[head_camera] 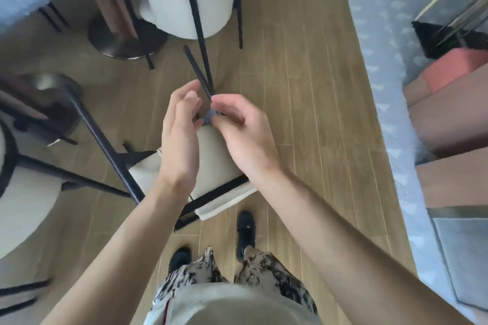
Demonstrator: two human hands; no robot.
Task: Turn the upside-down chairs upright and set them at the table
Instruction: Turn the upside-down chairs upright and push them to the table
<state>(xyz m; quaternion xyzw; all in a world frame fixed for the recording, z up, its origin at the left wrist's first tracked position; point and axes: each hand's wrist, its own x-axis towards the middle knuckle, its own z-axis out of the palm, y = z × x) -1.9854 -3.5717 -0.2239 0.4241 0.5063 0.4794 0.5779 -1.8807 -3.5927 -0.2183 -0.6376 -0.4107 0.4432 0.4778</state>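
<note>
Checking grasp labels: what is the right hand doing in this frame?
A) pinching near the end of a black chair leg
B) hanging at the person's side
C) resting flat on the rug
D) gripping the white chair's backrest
A: the right hand has its fingertips curled round the near end of a thin black chair leg, out in front of the person, over the wooden floor.

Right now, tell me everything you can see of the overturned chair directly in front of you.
The overturned chair lies on the wood floor just ahead of the person's shoes. It has cream upholstery on a thin black metal frame, with black legs pointing up and away. One long leg slants to the left. The right hand pinches a leg tip with curled fingers. The left hand hovers beside it, fingers straight. Both hands hide part of the seat.
</note>
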